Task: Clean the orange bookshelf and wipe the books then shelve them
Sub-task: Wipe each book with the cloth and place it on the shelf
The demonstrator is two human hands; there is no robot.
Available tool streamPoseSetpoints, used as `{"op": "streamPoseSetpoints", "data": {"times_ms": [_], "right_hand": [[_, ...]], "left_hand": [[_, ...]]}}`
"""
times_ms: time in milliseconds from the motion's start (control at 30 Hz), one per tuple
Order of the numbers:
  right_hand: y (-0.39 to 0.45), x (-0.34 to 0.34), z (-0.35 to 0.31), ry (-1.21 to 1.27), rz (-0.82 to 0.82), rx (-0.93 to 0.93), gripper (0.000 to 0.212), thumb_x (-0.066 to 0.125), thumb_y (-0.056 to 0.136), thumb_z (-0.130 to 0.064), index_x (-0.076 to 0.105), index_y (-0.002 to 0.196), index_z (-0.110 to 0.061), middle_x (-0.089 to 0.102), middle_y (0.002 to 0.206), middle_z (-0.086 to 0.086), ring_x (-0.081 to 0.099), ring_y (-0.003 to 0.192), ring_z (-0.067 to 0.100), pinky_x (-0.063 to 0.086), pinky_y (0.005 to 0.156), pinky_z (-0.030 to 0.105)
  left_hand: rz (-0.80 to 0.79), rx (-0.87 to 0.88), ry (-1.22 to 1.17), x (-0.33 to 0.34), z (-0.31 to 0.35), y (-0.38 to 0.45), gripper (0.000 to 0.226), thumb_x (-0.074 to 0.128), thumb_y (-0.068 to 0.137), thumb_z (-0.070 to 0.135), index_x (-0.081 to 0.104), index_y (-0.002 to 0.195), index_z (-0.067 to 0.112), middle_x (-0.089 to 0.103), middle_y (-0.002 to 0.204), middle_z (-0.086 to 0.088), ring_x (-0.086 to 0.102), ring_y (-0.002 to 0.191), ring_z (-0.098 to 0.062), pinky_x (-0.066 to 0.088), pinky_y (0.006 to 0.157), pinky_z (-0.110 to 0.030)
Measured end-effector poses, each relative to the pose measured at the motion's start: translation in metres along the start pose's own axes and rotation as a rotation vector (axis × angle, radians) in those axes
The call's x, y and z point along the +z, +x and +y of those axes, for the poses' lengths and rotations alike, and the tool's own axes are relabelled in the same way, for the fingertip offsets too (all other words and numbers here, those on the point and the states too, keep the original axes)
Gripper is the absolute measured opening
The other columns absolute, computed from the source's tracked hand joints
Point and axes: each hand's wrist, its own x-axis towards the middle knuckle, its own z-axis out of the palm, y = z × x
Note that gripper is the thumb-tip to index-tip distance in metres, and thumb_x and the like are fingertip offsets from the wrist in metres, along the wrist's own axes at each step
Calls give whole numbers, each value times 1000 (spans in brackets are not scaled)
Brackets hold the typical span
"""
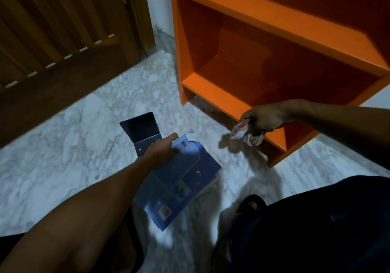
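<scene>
Marble floor (69,137), orange bookshelf (263,47) bare; left hand (161,151) fingers grip top blue book (179,180) of floor stack, right hand (263,119) clenches rag (247,134); likely wipe step, next: rag onto cover.

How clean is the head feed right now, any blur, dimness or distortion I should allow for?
Head view: dim overall; the left hand and blue books are motion-smeared, the cloth in the right hand is soft, the orange bookshelf bows from the wide lens, and soft shadows fall on the floor.
</scene>
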Motion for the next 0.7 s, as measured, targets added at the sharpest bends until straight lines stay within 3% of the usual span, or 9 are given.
{"op": "streamPoseSetpoints", "data": {"times_ms": [133,200,267,400,533,567,633,700], "right_hand": [[-15,-1,-48,97,3,-87,27,54,101,-11,61,126,-15,68,116,8,66,107,27,57,91,44],[-25,3,-65,195,93,-146,24,53,102,-18,59,125,-15,68,109,1,67,99,18,58,76,29],[-38,1,-80,362,231,-182,20,55,101,-21,60,120,-14,65,98,-4,63,86,12,49,60,17],[-62,-3,-107,803,537,-286,23,65,94,-20,60,115,-10,65,90,8,60,73,22,49,61,32],[-81,-18,-139,973,750,-408,40,73,90,-23,56,126,-22,61,72,10,52,45,10,38,41,20],[-81,-25,-146,881,862,-432,43,71,89,-27,54,129,-26,62,83,13,55,54,12,41,45,22],[-77,-40,-158,598,1087,-503,50,62,91,-33,54,139,-23,55,109,15,54,88,18,46,71,24],[-76,-48,-171,344,1206,-576,50,51,97,-18,46,146,-10,45,125,18,46,112,24,37,94,21]], "left_hand": [[111,64,-205,-29,9,-21,14,59,93,32,45,90,28,64,84,-11,61,81,-33,47,74,-43],[193,82,-329,-49,16,-35,12,58,94,30,48,89,28,66,82,-9,63,80,-33,51,75,-46],[266,111,-438,-72,24,-48,7,57,97,28,52,92,28,69,87,-7,67,84,-32,53,77,-47],[423,160,-566,-124,36,-72,4,55,99,31,57,102,29,73,98,-3,71,87,-25,56,85,-50],[518,195,-635,-175,55,-99,10,52,101,33,57,108,29,71,110,-2,70,97,-24,54,92,-52],[528,201,-654,-187,61,-106,11,51,102,32,56,110,27,71,110,-2,70,97,-24,55,91,-52],[540,221,-725,-205,70,-120,13,49,104,31,55,113,25,71,109,-2,71,96,-24,57,88,-49],[558,236,-797,-214,77,-133,13,47,104,29,55,115,25,70,110,-1,71,96,-23,58,80,-42]]}}
